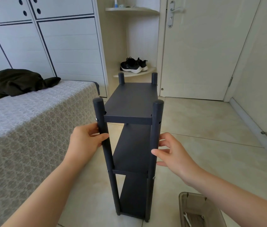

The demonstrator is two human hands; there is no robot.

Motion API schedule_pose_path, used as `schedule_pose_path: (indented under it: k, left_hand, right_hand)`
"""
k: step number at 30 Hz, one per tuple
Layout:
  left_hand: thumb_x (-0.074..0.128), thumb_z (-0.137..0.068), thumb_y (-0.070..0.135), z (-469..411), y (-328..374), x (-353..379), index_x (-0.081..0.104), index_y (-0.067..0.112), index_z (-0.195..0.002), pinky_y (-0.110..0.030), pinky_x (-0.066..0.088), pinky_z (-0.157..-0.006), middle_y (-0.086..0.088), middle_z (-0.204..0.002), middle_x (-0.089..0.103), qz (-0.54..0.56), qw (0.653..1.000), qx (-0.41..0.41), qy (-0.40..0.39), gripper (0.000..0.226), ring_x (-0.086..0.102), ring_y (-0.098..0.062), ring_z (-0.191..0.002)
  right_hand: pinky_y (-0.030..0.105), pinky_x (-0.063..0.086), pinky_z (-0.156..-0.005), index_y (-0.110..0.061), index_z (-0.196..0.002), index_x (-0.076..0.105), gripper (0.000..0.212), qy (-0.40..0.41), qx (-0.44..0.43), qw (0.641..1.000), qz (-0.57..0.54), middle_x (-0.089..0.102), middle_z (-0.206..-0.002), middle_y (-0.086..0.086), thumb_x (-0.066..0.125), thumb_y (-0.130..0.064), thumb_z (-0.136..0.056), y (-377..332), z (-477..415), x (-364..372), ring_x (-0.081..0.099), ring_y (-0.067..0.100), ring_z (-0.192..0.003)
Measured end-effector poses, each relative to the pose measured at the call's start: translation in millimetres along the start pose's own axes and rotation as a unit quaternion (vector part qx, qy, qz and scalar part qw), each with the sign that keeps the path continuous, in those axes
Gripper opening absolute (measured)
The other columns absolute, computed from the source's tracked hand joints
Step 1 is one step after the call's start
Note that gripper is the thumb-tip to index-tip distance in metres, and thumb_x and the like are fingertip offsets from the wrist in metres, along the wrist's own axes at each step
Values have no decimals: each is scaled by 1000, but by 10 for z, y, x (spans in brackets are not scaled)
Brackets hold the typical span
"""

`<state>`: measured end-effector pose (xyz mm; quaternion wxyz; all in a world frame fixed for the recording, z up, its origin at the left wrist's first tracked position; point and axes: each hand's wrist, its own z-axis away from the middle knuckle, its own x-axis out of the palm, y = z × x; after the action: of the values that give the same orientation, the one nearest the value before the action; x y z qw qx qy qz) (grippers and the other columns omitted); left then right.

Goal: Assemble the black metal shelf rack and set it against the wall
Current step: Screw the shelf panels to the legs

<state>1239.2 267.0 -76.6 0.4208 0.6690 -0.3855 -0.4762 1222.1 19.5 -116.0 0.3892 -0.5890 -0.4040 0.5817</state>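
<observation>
The black metal shelf rack (pixel 130 102) stands upright on the tiled floor in front of me, with three shelves between four round posts. My left hand (pixel 86 138) grips the near left post just below the top shelf, thumb across its front. My right hand (pixel 173 153) is beside the near right post with fingers spread and relaxed; its fingertips are at the post but do not wrap it.
A bed (pixel 22 122) with a patterned cover and dark clothing (pixel 14 82) lies at the left. A closed door (pixel 203 46) and wall (pixel 264 71) stand behind and right. A corner shelf holds black sneakers (pixel 133 65). A plastic bin (pixel 198 210) with a wrench sits bottom right.
</observation>
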Motion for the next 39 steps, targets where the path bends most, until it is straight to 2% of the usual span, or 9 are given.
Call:
schedule_pose_path:
  k: [7,10,13,16,18,22,27,33,39]
  left_hand:
    - [73,-88,6,86,-16,-30,65,46,-85,-40,57,-93,23,-87,71,-62,998,-1,27,41,70,-6,-92]
    - [72,-92,22,121,18,-64,72,26,-84,-35,54,-83,15,-73,67,-209,978,0,27,8,67,-14,-83]
    - [68,-93,35,140,107,-134,74,18,-69,-35,57,-76,7,-62,72,-332,941,-47,-38,30,69,-17,-73]
    - [69,-94,29,201,239,-40,77,11,-85,-26,62,-73,0,-78,78,-89,975,-107,-175,22,76,-13,-77]
    - [68,-95,29,242,260,143,75,16,-104,-23,61,-74,1,-96,79,37,965,-104,-237,18,76,-13,-90]
    - [68,-93,33,231,131,527,68,24,-122,-31,59,-91,8,-115,75,177,942,-118,-260,31,71,-14,-108]
    - [76,-78,36,144,97,766,72,13,-111,-40,51,-103,-2,-121,73,341,902,-143,-223,41,69,-18,-114]
    - [64,-91,26,166,180,923,67,-1,-122,-42,49,-105,-19,-126,68,411,885,-84,-203,42,64,-31,-120]
    - [67,-85,30,203,213,980,71,3,-112,-31,57,-90,-20,-119,71,408,893,-82,-172,38,68,-30,-114]
  right_hand:
    - [32,60,-81,-23,-121,50,34,-13,13,1000,25,59,-117,-5,67,-19,-92,-70,11,36,64,16,-101]
    - [37,59,-86,-22,-116,53,30,-30,15,999,35,63,-113,-5,69,-19,-91,-115,20,13,65,16,-100]
    - [36,55,-93,-23,-113,57,26,-50,11,997,62,64,-114,-7,68,-18,-91,-189,6,-57,64,15,-104]
    - [26,53,-89,-23,-110,65,22,-38,-28,995,90,67,-114,-8,67,-13,-90,-288,-44,-203,64,10,-102]
    - [28,53,-88,-22,-110,67,23,6,-54,995,85,69,-111,-8,65,-10,-91,-381,-70,-324,66,10,-96]
    - [40,56,-89,-30,-100,68,28,65,-115,990,44,70,-99,-11,61,-4,-91,-657,-98,-515,68,11,-88]
    - [37,53,-95,-31,-120,65,32,21,-178,984,6,68,-113,-12,58,-11,-95,-872,-65,-531,63,4,-106]
    - [9,44,-87,-34,-115,63,25,-5,-211,976,55,71,-106,-15,54,-18,-99,-881,-73,-453,61,-6,-106]
    - [1,43,-78,-33,-116,61,23,-22,-217,974,56,73,-102,-14,56,-20,-98,-859,-108,-499,64,-6,-101]
